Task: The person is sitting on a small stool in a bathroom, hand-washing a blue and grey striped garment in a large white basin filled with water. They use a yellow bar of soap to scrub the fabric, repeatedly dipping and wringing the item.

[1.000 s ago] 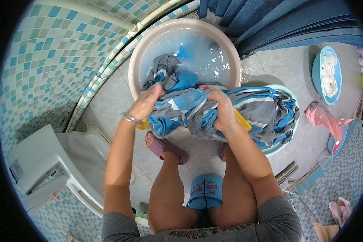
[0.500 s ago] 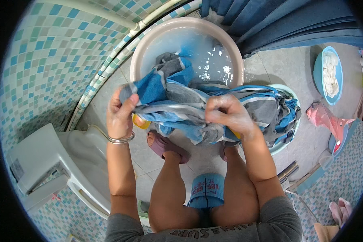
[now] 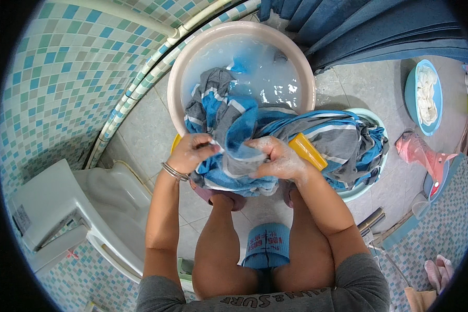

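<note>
A large wet cloth point(image 3: 239, 161) with blue, grey and white stripes hangs between my hands, above my feet. Its far part trails into a pink basin point(image 3: 174, 93) of cloudy water; another length runs right into a pale green basin point(image 3: 378, 122). My left hand point(image 3: 193, 152) pinches a whitish edge of the cloth. Wet with suds, my right hand point(image 3: 280, 158) has its thumb and fingers around a fold. Just beyond the right wrist, a yellow bar-shaped piece point(image 3: 308, 151) pokes out; most of it is hidden under cloth.
A white squat toilet point(image 3: 106, 192) lies to the left by the tiled wall. At the far right stand a blue basin point(image 3: 438, 99) with white cloth and a pink cloth point(image 3: 422, 156). A dark blue curtain point(image 3: 379, 31) hangs at the back. A blue stool point(image 3: 267, 247) shows between my legs.
Both hands have moved closer together, the left one going right and the right one slightly left. The stretched cloth has slackened and bunched, and more of the yellow piece shows.
</note>
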Action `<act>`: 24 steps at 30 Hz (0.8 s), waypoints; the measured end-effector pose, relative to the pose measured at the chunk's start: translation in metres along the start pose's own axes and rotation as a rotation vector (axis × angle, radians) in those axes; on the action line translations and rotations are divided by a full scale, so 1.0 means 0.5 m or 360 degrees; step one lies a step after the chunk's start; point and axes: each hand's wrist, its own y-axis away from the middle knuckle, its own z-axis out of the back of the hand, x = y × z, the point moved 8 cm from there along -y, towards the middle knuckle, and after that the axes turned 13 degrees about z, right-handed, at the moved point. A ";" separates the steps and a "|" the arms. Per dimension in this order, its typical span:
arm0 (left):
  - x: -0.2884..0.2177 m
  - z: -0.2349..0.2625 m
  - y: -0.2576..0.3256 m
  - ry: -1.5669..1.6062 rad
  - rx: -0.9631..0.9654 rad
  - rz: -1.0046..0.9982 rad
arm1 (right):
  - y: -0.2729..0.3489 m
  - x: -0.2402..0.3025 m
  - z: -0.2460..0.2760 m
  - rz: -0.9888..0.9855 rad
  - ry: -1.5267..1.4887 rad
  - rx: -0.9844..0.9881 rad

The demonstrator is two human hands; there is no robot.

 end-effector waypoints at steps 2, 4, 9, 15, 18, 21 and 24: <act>-0.006 0.035 0.009 0.0121 -0.0256 0.0131 | 0.006 -0.014 0.019 0.0145 -0.0435 -0.0212; 0.034 0.081 0.005 0.0466 -0.0488 -0.0078 | 0.011 -0.023 0.033 0.0159 -0.0823 -0.0468; -0.108 0.003 0.031 0.1320 0.0096 -0.0458 | 0.034 -0.057 0.063 0.0249 -0.1304 -0.0749; -0.131 -0.074 -0.031 0.0771 0.0304 -0.0752 | 0.006 -0.056 0.003 -0.0076 -0.1887 -0.0539; -0.175 -0.127 -0.049 0.0560 0.0422 -0.0825 | 0.018 -0.097 -0.002 -0.0136 -0.2073 -0.0168; -0.173 -0.159 -0.045 0.0906 0.0570 -0.0385 | 0.033 -0.116 0.041 -0.0135 -0.1633 -0.0510; -0.148 -0.098 -0.049 0.0759 -0.0129 -0.0360 | -0.013 -0.053 0.065 0.0099 -0.1670 -0.0751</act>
